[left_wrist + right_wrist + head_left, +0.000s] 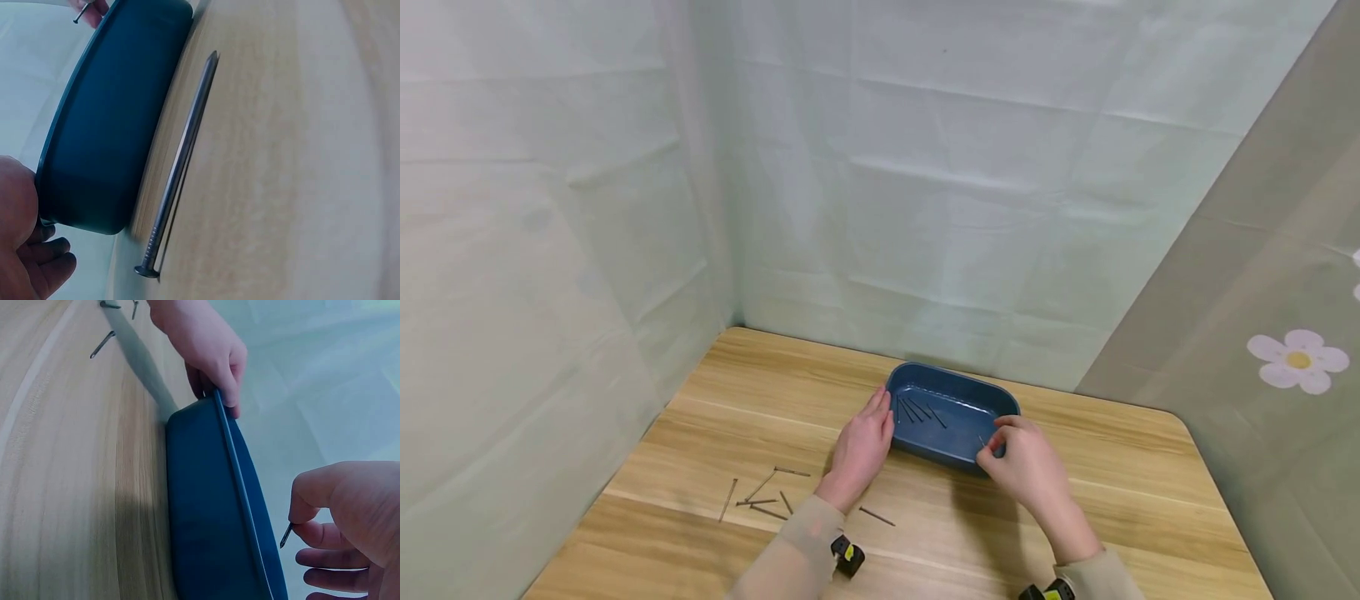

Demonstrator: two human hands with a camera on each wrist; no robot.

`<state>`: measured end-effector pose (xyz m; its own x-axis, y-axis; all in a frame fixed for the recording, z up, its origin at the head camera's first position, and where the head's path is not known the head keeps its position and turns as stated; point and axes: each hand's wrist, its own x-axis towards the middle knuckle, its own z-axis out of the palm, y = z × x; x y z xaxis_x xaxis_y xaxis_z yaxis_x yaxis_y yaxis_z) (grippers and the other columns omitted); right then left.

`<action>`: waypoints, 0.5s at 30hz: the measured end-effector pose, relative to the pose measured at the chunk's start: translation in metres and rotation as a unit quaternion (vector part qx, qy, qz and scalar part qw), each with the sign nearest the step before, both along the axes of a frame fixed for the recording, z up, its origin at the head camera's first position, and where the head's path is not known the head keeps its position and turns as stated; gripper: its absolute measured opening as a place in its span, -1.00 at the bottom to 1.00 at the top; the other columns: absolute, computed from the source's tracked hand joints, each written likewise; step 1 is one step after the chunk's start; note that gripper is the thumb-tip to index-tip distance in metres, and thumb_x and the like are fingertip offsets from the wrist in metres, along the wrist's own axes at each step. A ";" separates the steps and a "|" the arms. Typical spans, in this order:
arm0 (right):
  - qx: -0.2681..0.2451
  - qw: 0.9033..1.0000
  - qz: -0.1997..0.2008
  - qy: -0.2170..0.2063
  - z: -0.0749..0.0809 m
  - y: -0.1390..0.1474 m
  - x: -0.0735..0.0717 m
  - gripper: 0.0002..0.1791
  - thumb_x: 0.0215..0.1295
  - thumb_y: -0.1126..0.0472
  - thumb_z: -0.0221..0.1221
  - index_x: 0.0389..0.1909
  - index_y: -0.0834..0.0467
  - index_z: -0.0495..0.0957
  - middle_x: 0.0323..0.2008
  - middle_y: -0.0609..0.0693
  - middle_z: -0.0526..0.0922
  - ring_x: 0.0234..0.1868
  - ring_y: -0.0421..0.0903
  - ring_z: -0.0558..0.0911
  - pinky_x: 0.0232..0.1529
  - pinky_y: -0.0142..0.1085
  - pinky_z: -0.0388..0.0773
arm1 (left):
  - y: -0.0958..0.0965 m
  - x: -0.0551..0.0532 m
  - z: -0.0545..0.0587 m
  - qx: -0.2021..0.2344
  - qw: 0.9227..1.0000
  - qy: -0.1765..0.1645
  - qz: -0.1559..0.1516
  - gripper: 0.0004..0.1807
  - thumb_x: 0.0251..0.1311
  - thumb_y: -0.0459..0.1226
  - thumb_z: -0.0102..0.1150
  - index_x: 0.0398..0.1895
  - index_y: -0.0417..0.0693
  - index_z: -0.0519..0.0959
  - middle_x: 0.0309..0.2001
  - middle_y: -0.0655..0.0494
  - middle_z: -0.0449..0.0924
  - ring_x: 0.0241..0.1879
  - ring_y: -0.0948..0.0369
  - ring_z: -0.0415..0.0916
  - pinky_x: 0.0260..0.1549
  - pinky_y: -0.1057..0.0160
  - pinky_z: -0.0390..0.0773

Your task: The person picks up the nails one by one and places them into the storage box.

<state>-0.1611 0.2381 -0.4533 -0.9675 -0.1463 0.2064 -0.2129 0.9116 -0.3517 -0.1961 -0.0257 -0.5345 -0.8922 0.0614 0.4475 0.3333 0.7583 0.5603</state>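
A dark blue tray (951,454) rests on the wooden table. My left hand (861,450) grips its left end, with the thumb over the rim in the right wrist view and the fingers outside. My right hand (1026,467) is over the tray's right end, pinching a nail (286,535) between thumb and forefinger; the other fingers are spread apart. Several nails (917,410) lie side by side in the tray's left part. On the table, one loose nail (181,162) lies in front of the tray, near my left wrist.
More loose nails (763,502) lie scattered on the wooden table (1120,500), left of my left forearm. Pale curtains (925,208) hang close behind the table and along both sides.
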 end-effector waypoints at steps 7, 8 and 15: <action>0.014 1.000 0.005 -0.023 0.000 -0.005 -0.012 -0.82 0.17 0.13 0.35 -0.59 -0.02 0.65 0.17 0.12 0.72 0.05 0.15 0.71 -0.40 -0.21 0.59 | 0.000 0.000 0.000 -0.001 1.000 0.002 0.000 -0.57 0.53 -0.33 0.21 0.35 -0.40 0.57 0.41 -0.27 0.52 0.33 -0.10 0.56 0.14 -0.06 0.65; 0.017 0.999 0.006 -0.029 0.000 -0.007 -0.015 -0.83 0.18 0.12 0.35 -0.58 -0.01 0.66 0.17 0.12 0.72 -0.01 0.13 0.73 -0.41 -0.21 0.59 | 0.000 0.000 0.000 -0.002 1.000 0.004 0.001 -0.57 0.52 -0.34 0.22 0.35 -0.40 0.57 0.41 -0.27 0.52 0.33 -0.10 0.56 0.13 -0.06 0.66; 0.039 0.997 0.008 -0.061 -0.005 -0.020 -0.043 -0.88 0.19 0.09 0.36 -0.49 0.01 0.70 0.08 0.08 0.73 -0.12 0.04 0.72 -0.43 -0.18 0.60 | 0.000 -0.001 -0.002 0.002 1.000 0.005 0.001 -0.57 0.55 -0.31 0.20 0.35 -0.40 0.57 0.42 -0.25 0.52 0.33 -0.10 0.57 0.12 -0.07 0.66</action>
